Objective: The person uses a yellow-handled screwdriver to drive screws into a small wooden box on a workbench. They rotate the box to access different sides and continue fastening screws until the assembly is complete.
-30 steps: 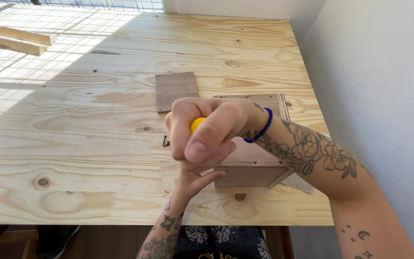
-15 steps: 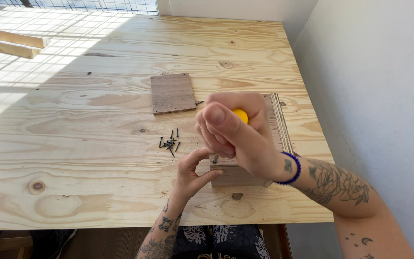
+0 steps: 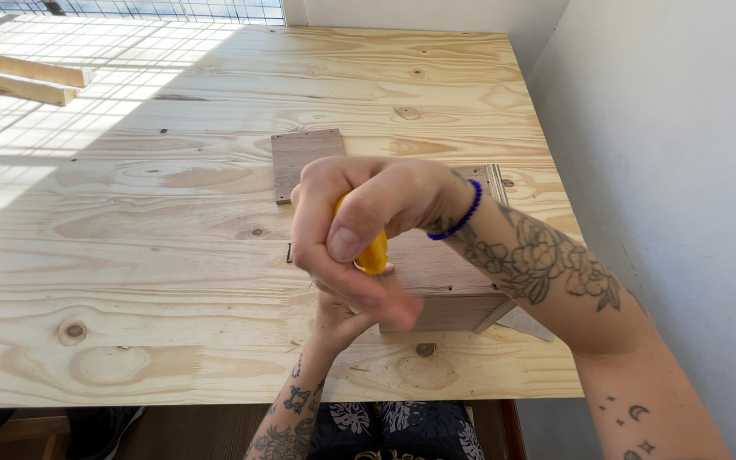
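Observation:
My right hand (image 3: 359,221) is closed around a yellow tool handle (image 3: 374,252), held upright above the near edge of a small brown wooden box (image 3: 445,290). Only a bit of the handle shows past my thumb; its tip is hidden. My left hand (image 3: 342,319) reaches up from below, mostly covered by the right hand, and rests against the box's near left corner. A flat brown wooden panel (image 3: 304,162) lies just beyond my hands. A few dark screws (image 3: 289,253) peek out left of my right hand.
Everything sits on a pine plywood table (image 3: 129,255). Two light wood strips (image 3: 19,77) lie at the far left in sunlight. A white wall (image 3: 683,170) runs along the table's right side. My patterned trousers (image 3: 385,426) show below the near edge.
My right hand has twisted around the yellow handle, swinging from wrist-left to wrist-right and back. The screws seen half a second ago are now mostly covered by my hand.

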